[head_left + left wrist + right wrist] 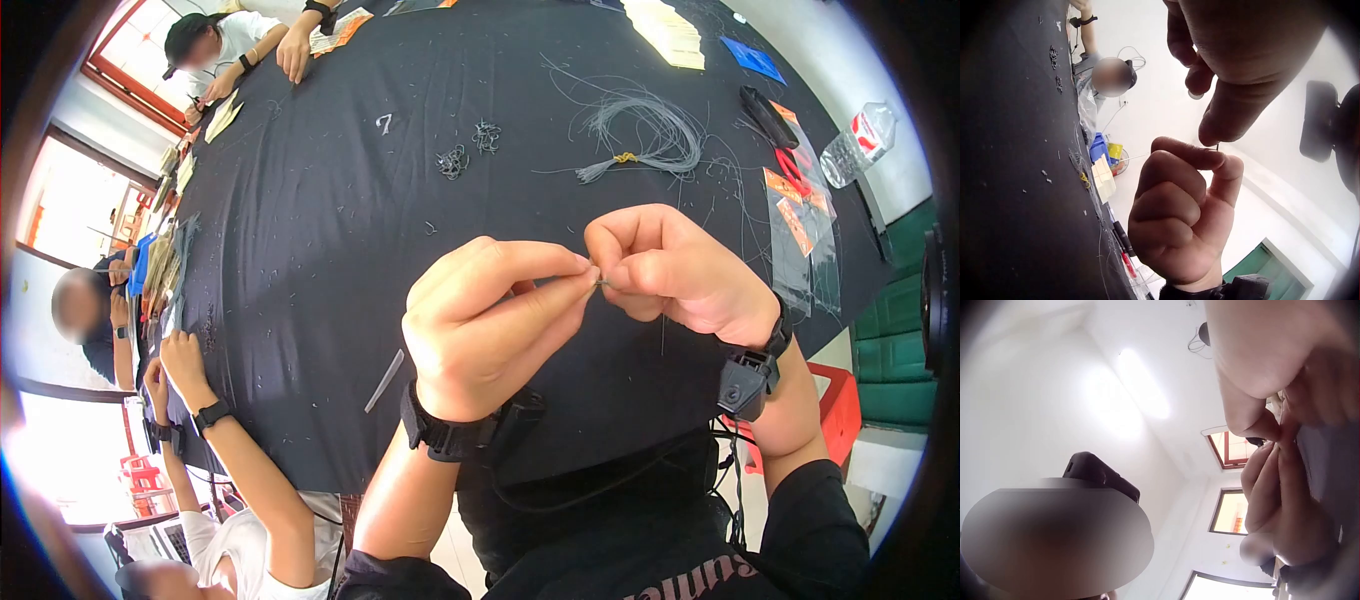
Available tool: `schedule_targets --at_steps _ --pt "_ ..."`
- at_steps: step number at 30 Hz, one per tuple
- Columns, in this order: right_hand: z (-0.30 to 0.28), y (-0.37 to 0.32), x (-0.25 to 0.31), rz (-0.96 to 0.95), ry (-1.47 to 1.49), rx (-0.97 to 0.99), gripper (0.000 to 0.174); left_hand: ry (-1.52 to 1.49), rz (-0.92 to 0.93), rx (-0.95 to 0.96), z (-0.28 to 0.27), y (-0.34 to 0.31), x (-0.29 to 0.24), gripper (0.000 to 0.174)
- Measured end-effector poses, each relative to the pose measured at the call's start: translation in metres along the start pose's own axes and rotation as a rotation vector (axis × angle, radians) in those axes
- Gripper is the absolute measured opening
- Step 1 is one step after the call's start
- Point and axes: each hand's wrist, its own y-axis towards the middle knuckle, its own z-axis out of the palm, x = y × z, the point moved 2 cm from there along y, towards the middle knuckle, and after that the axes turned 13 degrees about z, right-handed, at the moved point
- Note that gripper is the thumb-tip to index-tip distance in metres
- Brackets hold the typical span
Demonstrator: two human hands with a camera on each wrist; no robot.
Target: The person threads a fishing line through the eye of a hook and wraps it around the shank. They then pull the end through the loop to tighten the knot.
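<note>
Grey thread (598,283), a short, hair-thin strand, hangs over the near side of the black table (330,230); left hand (490,325) and right hand (675,272) both pinch it, fingertips meeting; a looped thread bundle (645,135) lies far right.

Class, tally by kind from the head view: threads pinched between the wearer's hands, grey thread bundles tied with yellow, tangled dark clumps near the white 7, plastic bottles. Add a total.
Thin thread pinched by left hand and right hand: 1
Grey thread bundle: 1
Tangled dark clumps: 2
Plastic bottle: 1
Total: 5
</note>
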Motion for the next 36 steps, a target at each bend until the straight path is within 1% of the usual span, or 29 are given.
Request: schedule_targets --at_steps 1,7,10,13,16,19,22,25,34,36 --pt "-0.0005 -0.0002 0.0001 -0.024 -0.046 -0.027 0.012 -0.004 0.001 -0.001 0.0002 -0.0002 0.0003 0.024" --pt "-0.0025 -0.0008 0.0009 -0.116 -0.116 -0.047 0.015 -0.017 -0.014 0.012 -0.0002 -0.0008 0.0008 0.022" --pt "-0.0019 -0.0017 0.0023 -0.113 -0.126 -0.058 0.016 -0.025 -0.020 0.023 -0.0010 0.0000 0.0015 0.021" --pt "-0.0025 -0.0024 0.0023 -0.096 -0.124 -0.073 0.017 -0.045 -0.004 -0.069 0.0047 -0.0022 0.0045 0.022" --pt "-0.0004 -0.0033 0.0047 -0.115 -0.143 -0.105 0.018 -0.044 -0.042 -0.002 0.0004 -0.0016 0.0024 0.020" --pt "-0.0040 -0.0008 0.0039 -0.188 -0.205 -0.097 0.017 -0.048 -0.057 0.012 -0.0005 -0.0010 0.0021 0.021" --pt "-0.0039 -0.0024 0.0044 -0.168 -0.180 -0.091 0.019 -0.056 -0.055 0.004 0.0003 -0.0019 0.0024 0.021" --pt "-0.0015 -0.0017 0.0051 -0.208 -0.185 -0.095 0.020 -0.051 -0.038 0.003 0.0000 -0.0018 0.0021 0.022" --pt "0.0015 -0.0009 0.0015 -0.049 -0.021 -0.012 0.017 -0.010 -0.020 0.023 -0.0003 0.0002 -0.0005 0.022" --pt "0.0044 -0.0003 0.0025 0.039 0.066 -0.023 0.013 -0.001 -0.014 0.031 -0.0003 0.0006 -0.0010 0.022"
